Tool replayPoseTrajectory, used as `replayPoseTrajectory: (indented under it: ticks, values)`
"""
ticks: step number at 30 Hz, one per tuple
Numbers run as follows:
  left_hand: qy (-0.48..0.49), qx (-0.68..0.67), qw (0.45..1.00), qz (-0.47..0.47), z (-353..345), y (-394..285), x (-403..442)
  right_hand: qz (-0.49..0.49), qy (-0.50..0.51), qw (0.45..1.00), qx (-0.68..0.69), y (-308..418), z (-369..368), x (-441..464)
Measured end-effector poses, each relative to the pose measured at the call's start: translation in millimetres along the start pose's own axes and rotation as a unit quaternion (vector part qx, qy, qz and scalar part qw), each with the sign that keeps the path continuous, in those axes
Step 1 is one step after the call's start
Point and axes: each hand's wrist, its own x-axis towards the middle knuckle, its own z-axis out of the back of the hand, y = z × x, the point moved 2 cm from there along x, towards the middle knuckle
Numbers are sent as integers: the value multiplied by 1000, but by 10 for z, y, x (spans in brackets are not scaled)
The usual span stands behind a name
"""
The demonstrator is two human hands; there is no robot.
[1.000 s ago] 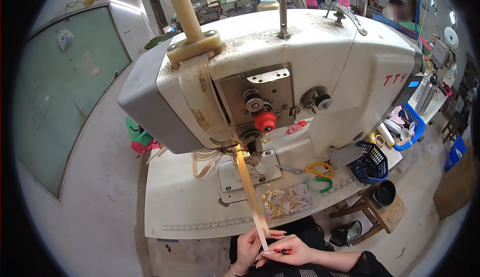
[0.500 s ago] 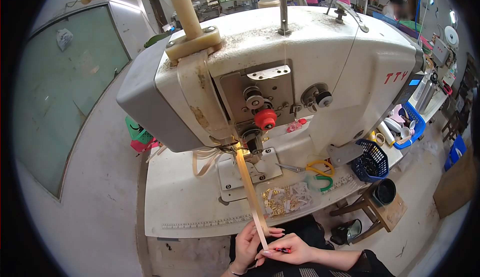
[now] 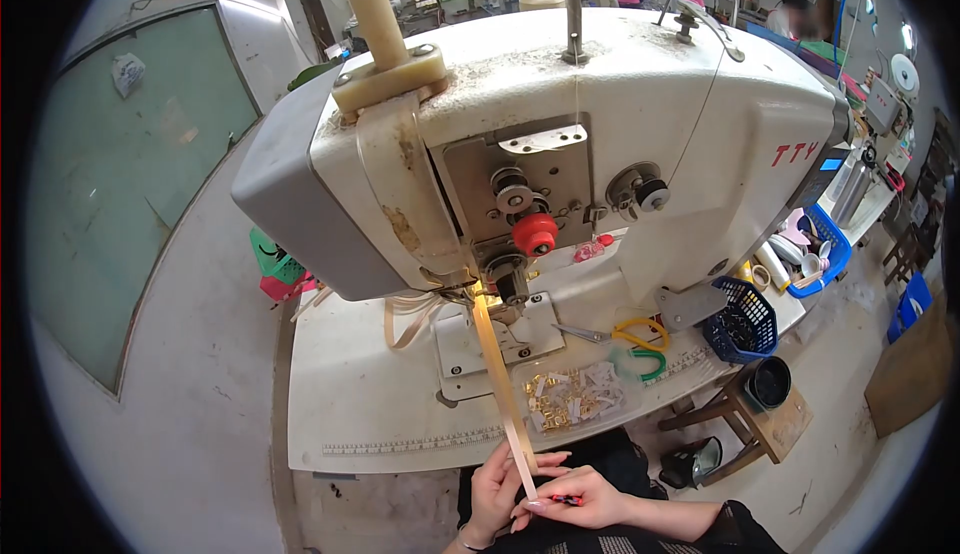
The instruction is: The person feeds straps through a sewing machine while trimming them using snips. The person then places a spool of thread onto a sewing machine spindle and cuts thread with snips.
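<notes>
A long beige strap [image 3: 497, 364] runs from under the sewing machine [image 3: 600, 84] head down to my hands. My left hand [image 3: 490, 494] is closed around the strap near its lower end, with the fingers partly behind it. My right hand [image 3: 590, 499] pinches the strap's end between thumb and fingers. A small red-and-black tool [image 3: 568, 501] sticks out of my right hand; most of it is hidden, so its kind is unclear. Light shines on the strap at the needle area, above the metal plate [image 3: 470, 359].
Yellow-handled scissors [image 3: 640, 334] and a bag of small gold metal pieces [image 3: 570, 399] lie on the machine table [image 3: 350, 384]. A measuring tape [image 3: 400, 447] runs along its front edge. A dark blue basket [image 3: 740, 322] and a wooden stool [image 3: 790, 419] stand at right.
The head view has shifted very slightly. My hands and the strap keep nearly the same position and grip.
</notes>
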Motion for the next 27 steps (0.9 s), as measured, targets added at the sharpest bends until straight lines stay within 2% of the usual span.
replayPoseTrajectory:
  ticks: [3, 5, 8, 12, 14, 15, 17, 18, 20, 21, 23, 24, 25, 26, 27]
  values:
    - [-8, -10, 1000, -4, 38, 15, 4, -6, 0, 1000, 0, 8, -2, -3]
    - [9, 85, 996, -31, 134, 141, 12, -22, 0, 1000, 5, 32, -1, 2]
    - [14, 100, 993, -59, 77, 34, 31, -21, -3, 1000, 20, 56, 4, 11]
    - [25, 120, 992, -42, 21, -34, 19, -13, -9, 1000, 23, 38, 9, 1]
    - [-25, -12, 999, 42, -15, -33, 3, -11, -11, 1000, 20, 51, 12, 0]
    - [-25, -12, 999, 42, -9, -10, 9, -15, -12, 999, 26, 56, 11, -2]
    - [0, 20, 1000, -19, 27, 56, 33, -20, -12, 999, 34, 80, 7, 2]
    - [0, 20, 1000, -19, 51, 93, 44, -11, -15, 999, 34, 105, 7, 14]
    - [30, 120, 986, -113, 85, 121, 67, 0, -20, 999, 34, 121, 10, 21]
    - [31, 121, 986, -113, 117, 136, 82, -1, -19, 999, 31, 121, 11, 21]
    - [33, 252, 952, -173, 161, 124, 89, -2, -19, 999, 28, 114, 11, 21]
    - [33, 252, 952, -173, 118, 84, 61, 2, -17, 999, 32, 101, 6, 16]
    - [20, 122, 989, -82, 52, 39, 21, 5, -16, 999, 36, 85, 1, 10]
    - [7, -12, 1000, 12, 13, 26, -2, 5, -15, 999, 37, 57, -2, 1]
    - [6, -12, 1000, 12, 7, 14, -3, 14, -16, 999, 26, 29, -3, -10]
